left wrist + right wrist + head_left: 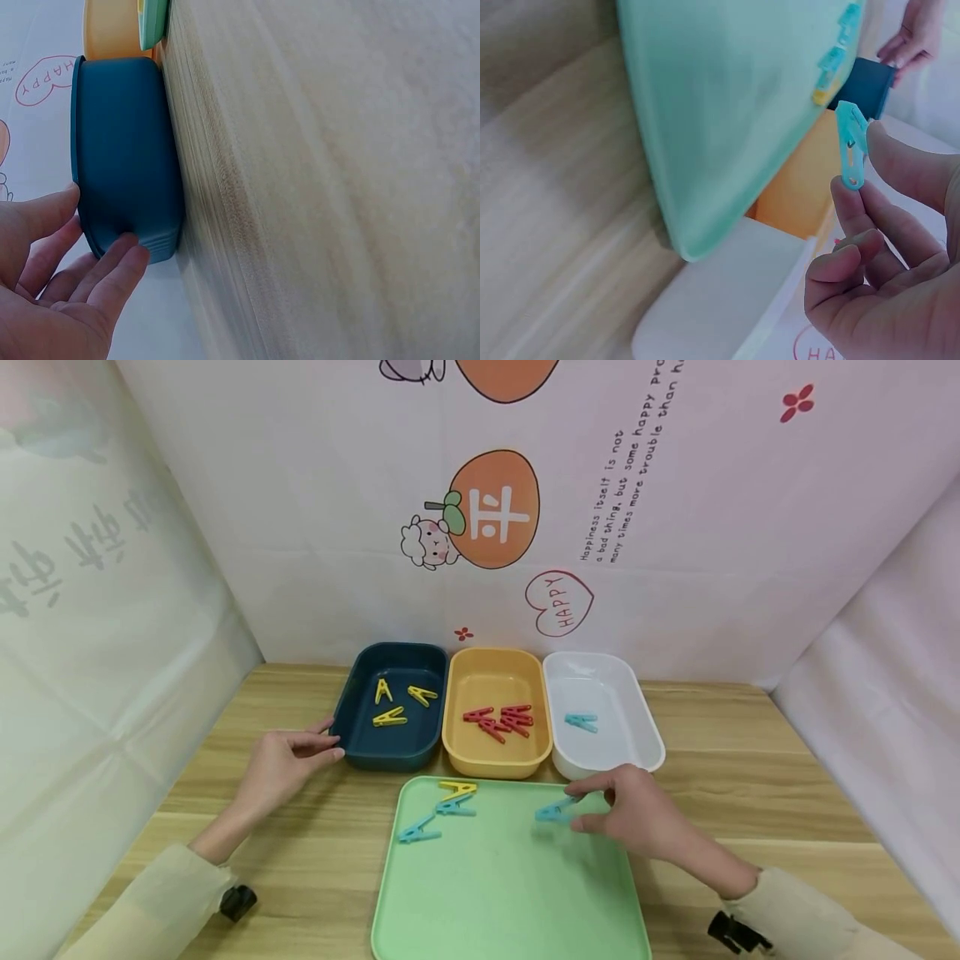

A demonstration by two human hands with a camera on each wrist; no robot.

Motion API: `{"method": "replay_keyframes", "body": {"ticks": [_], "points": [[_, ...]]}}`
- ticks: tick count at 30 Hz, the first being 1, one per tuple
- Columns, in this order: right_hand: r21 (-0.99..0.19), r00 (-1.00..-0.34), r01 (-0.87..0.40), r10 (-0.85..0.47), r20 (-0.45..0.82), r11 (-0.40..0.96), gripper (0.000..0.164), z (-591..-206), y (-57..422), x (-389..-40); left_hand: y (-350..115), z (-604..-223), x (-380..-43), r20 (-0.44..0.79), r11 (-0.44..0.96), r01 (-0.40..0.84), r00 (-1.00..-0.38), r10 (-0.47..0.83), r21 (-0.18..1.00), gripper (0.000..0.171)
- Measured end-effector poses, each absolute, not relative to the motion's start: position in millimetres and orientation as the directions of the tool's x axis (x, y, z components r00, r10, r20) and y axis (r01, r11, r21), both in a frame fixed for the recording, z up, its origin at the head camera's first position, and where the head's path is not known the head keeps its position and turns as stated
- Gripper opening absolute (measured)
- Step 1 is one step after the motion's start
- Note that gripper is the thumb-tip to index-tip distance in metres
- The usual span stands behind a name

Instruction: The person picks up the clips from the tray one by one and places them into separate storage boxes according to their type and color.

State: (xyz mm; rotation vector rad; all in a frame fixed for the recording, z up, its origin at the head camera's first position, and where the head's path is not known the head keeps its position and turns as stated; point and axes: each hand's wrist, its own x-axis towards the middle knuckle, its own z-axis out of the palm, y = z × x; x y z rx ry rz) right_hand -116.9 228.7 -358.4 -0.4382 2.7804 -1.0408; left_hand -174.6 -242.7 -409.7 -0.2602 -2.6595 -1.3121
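My right hand [637, 814] pinches a light-blue clothespin [555, 811] between thumb and fingertips above the green tray [510, 893]. In the right wrist view the same clothespin [851, 142] stands upright in the pinch. My left hand [281, 768] rests relaxed fingers against the outer left side of the dark-blue bin [393, 760]; the left wrist view shows its thumb by the rim. At the tray's far left lie a yellow clothespin [457, 790] and two light-blue clothespins, one [455, 806] close to it and another [420, 832] nearer me.
Yellow clothespins [390, 717] lie in the dark-blue bin. The orange bin [495, 768] contains several red clothespins [516, 714]. A light-blue clothespin [581, 722] lies in the white bin [651, 747]. The bins stand side by side before a printed cloth [337, 527].
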Motion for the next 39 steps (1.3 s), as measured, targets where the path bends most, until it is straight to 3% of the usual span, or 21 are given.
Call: {"method": "replay_keyframes", "body": {"ticks": [6, 20, 39], "points": [[-0.702, -0.956, -0.221, -0.294, 0.017, 0.677, 0.034, -346.8, 234.0, -124.0, -241.9, -409.4, -174.2, 0.221, 0.594, 0.227, -0.972, 0.084, 0.772, 0.023], [-0.637, -0.956, -0.286, -0.255, 0.142, 0.716, 0.031, -323.8, 252.2, -137.8, -240.8, -408.4, -173.0, 0.225, 0.582, 0.229, -0.971, 0.079, 0.78, 0.023], [-0.598, -0.971, -0.223, -0.232, 0.062, 0.77, 0.034, -295.2, 279.5, -171.6, -240.0, -407.3, -172.3, 0.228, 0.589, 0.23, -0.97, 0.079, 0.774, 0.024]]}}
